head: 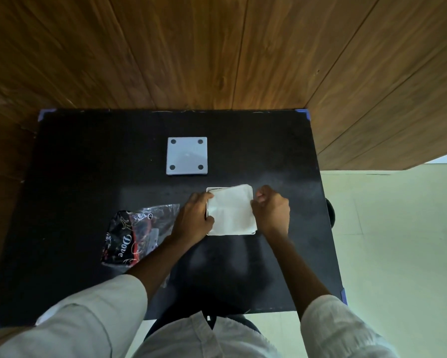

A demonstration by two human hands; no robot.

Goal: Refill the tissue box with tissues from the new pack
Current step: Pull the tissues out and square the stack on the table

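Both arms reach in from the bottom of the frame, converging toward centre, light sleeves pushed up to mid-forearm. Left hand [194,217] just left of centre: palm down, fingers curled, thumb side pressed at what it grips. Right hand [270,209] just right of centre: loose fist, knuckles up, fingertips pinched together. Hands level, apart, not touching each other.

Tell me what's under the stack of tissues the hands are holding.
The white tissue box sits under the tissue stack; only its rim shows at the far-left corner and near edge. The box's inside is covered, with the left hand and right hand at the stack's sides.
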